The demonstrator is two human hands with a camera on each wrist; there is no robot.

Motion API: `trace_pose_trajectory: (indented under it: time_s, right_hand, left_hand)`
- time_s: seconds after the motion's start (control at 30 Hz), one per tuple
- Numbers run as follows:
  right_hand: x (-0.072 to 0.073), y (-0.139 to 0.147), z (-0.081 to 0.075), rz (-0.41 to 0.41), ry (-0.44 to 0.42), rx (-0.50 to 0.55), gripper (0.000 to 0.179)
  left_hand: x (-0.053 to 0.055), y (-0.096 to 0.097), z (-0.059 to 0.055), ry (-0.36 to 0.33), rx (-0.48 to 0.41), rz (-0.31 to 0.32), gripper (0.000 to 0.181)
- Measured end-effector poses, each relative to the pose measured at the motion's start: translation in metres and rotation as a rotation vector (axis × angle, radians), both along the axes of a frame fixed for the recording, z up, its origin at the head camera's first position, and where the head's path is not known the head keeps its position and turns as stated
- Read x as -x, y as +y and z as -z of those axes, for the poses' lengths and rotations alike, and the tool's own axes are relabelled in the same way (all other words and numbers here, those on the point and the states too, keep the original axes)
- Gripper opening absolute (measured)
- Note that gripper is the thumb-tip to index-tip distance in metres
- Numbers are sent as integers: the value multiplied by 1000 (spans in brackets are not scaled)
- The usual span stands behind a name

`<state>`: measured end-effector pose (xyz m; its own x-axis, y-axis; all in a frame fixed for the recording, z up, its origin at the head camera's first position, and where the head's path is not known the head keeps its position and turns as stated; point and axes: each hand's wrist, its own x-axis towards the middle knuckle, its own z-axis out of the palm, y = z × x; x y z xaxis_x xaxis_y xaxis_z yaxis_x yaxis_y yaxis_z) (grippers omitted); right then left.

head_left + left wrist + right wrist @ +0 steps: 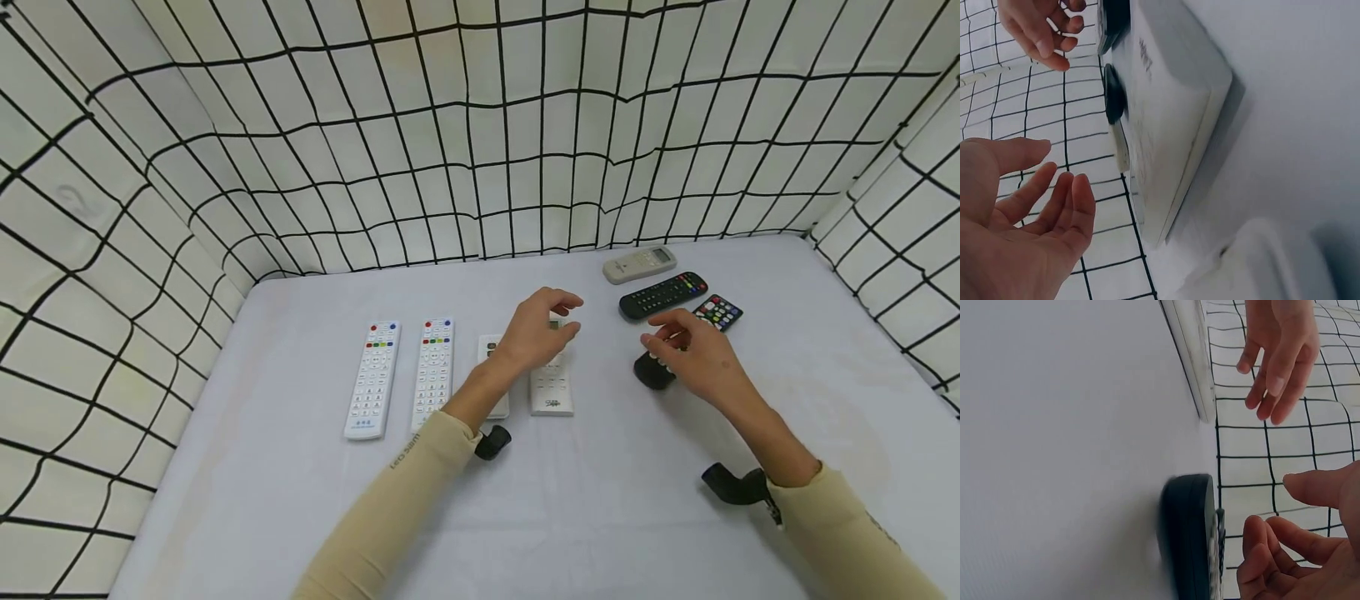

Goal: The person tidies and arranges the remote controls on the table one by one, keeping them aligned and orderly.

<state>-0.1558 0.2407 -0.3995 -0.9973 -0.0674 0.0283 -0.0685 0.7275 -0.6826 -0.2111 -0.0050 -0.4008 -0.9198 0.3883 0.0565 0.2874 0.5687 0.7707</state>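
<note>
My left hand [536, 329] hovers above two white remote controls, its fingers loosely bent and holding nothing. One of them, a white remote with a small screen [551, 392], lies partly under that hand; its thick edge fills much of the left wrist view [1172, 94]. The other white remote [491, 346] is mostly covered by the wrist. Over a black remote with pale buttons [651, 373] is my right hand [697, 358], also empty, with a gap between thumb and curved fingers. The right wrist view shows that black remote [1188, 531] on the table, apart from the hand [1310, 550].
Two long white remotes [372, 382] with coloured buttons lie side by side at left. Toward the back right are a grey remote [640, 265], a black remote [663, 296] and a small colourful-button remote [720, 312]. Black netting [480, 158] over white cloth surrounds the white table [600, 533].
</note>
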Motion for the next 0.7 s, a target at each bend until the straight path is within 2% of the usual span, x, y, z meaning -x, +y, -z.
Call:
trace_pose_trajectory:
  time_s: [0.13, 0.37, 0.7]
  right_hand:
    - [3, 9, -1, 36, 19, -3, 42]
    - [6, 15, 2, 90, 32, -14, 45]
    - [11, 28, 0, 168, 122, 18, 40]
  left_hand:
    - [-6, 9, 3, 23, -20, 50, 35]
    - [-16, 24, 6, 17, -18, 109, 35]
    - [-22, 36, 8, 2, 4, 118, 37]
